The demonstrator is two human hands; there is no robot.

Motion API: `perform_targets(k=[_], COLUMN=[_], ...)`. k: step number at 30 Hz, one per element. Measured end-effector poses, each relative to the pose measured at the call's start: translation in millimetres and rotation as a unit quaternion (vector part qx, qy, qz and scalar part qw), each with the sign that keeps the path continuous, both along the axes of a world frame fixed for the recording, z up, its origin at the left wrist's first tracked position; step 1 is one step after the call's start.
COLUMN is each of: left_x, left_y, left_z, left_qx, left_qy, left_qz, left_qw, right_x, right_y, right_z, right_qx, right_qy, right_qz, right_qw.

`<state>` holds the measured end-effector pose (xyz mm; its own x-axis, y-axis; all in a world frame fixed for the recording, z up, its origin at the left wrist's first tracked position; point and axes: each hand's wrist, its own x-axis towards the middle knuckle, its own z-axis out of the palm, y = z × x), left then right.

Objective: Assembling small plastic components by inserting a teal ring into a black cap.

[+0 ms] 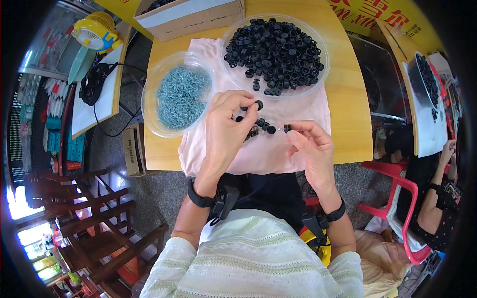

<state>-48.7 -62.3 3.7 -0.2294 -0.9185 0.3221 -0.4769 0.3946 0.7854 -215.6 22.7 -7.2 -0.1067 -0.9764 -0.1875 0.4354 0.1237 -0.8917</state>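
My left hand [226, 121] pinches a small round black plastic cap [259, 105] between thumb and fingertips, above a pink cloth [303, 111]. To its right, my right hand [314, 148] is closed on a small black plastic piece [287, 128]; a thin shiny screw seems to stick out of it toward the left. Below and between the hands lie several loose black caps [271, 129] on the cloth. Left of my left hand stands a clear round tub [147, 107] filled with bluish-silver screws [181, 94]. Beyond the hands is a wide clear tub [325, 64] heaped with black plastic parts [276, 52].
A cardboard box [191, 20] sits at the table's far left edge. Wooden furniture [94, 223] and a side table with a yellow fan [94, 32] are to the left. On the right, another person [432, 208] sits on a red chair [410, 198] by a table holding a tub [422, 82].
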Motion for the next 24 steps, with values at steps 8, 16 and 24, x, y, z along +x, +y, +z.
perform_targets(k=[8,16,24], left_x=[8,17,30], left_y=[41,61,64], left_z=[3,6,15], left_qx=[0.183,0.201,0.266], left_qy=[0.336,0.362,0.357], left_qz=[-0.076,-0.062,-0.068], left_qw=[0.921,0.908,0.893], right_x=[16,22,19], right_y=[5,10,17], right_z=[20,22,23], right_qx=[-0.104,-0.109,-0.087], right_qy=[0.013,-0.014,-0.025], right_qz=[0.055,0.056,0.101], right_qw=[0.993,0.992,0.991])
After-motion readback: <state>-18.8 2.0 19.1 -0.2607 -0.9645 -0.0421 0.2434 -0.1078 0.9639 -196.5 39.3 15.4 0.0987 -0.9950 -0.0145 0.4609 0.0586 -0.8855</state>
